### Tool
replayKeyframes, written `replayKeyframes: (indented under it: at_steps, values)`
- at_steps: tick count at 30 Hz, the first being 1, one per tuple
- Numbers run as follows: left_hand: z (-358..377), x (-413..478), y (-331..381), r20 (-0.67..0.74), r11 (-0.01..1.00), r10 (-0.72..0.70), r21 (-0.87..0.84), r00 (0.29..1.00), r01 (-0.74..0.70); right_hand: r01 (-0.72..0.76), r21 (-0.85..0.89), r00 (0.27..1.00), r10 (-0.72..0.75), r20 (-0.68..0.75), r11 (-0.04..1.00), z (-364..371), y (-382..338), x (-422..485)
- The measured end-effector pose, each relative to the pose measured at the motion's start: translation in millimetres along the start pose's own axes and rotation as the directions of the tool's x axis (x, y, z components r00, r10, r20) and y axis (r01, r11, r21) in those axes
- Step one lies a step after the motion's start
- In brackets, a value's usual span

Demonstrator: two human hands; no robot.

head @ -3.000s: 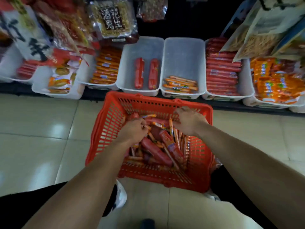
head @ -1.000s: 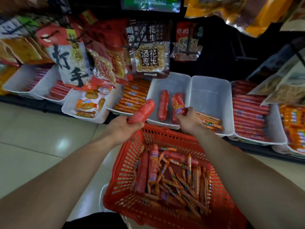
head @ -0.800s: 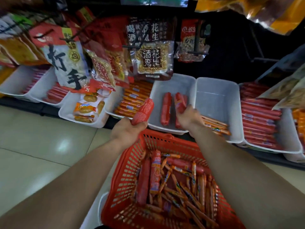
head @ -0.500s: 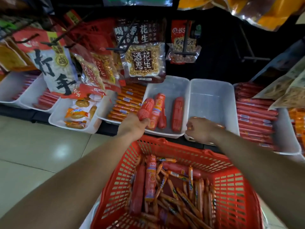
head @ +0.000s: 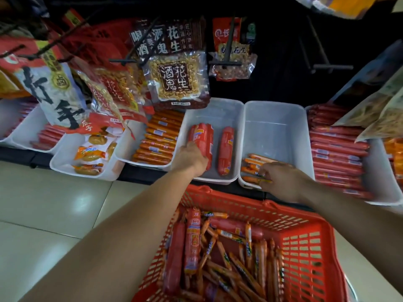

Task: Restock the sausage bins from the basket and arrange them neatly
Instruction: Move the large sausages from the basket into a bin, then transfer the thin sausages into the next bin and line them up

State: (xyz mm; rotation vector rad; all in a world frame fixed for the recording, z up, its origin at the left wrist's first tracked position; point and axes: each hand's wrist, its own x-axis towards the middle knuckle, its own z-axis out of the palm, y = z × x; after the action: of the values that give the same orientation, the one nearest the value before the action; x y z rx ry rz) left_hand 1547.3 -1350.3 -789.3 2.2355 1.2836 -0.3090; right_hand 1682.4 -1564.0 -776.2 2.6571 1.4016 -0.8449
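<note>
At the shelf's low front edge, two white bins side by side, both reached into at once. Left hand (head: 190, 159) inside the left bin (head: 218, 112), laid on the near ends of a bunch of thick red sausages (head: 201, 136) lying lengthwise. Back of the hand up, fingers hidden beneath, so gripping or merely touching cannot be told. Just beside that bunch, apart from it, a lone red sausage (head: 225, 149), also lengthwise. Right hand (head: 282, 180) at the front of the right bin (head: 274, 127), fingers curled, thumb and forefinger pinching a thin orange stick (head: 254, 179) by the near wall. Just behind that stick, a small pile of thin orange sausages (head: 255, 162) in the front left corner of the same bin. Below both forearms, nearer the viewer, the red basket (head: 290, 215), heaped with mixed sausages (head: 220, 253), thick red and thin orange, lying criss-cross. Hanging above the bins, peanut packets (head: 176, 80).
</note>
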Motion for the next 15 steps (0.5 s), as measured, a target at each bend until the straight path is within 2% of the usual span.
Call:
replayKeyframes:
  at_steps: [3, 6, 8, 11, 15]
  values:
    - [-17, -24, -10, 0.085, 0.992, 0.085, 0.088, 0.993, -0.093, 0.056, -0.069, 0.998, -0.054, 0.020, 0.996, -19, -17, -14]
    - [-37, -60, -21, 0.130, 0.971, 0.149, 0.169, 0.980, -0.170, 0.081, -0.021, 0.996, -0.080, 0.041, 0.997, -42, -34, -32]
    - [-45, -89, -27, 0.142, 0.958, 0.182, 0.199, 0.973, -0.208, 0.093, 0.019, 0.996, -0.094, 0.005, 0.995, -47, -44, -42]
    - [-40, -134, -43, 0.171, 0.943, 0.219, 0.217, 0.961, -0.253, 0.087, 0.018, 0.995, -0.086, -0.047, 0.996, -25, -59, -65]
    - [3, -175, -73, 0.205, 0.951, 0.236, 0.151, 0.950, -0.269, 0.092, 0.054, 0.995, -0.094, 0.042, 0.994, 36, -79, -93]
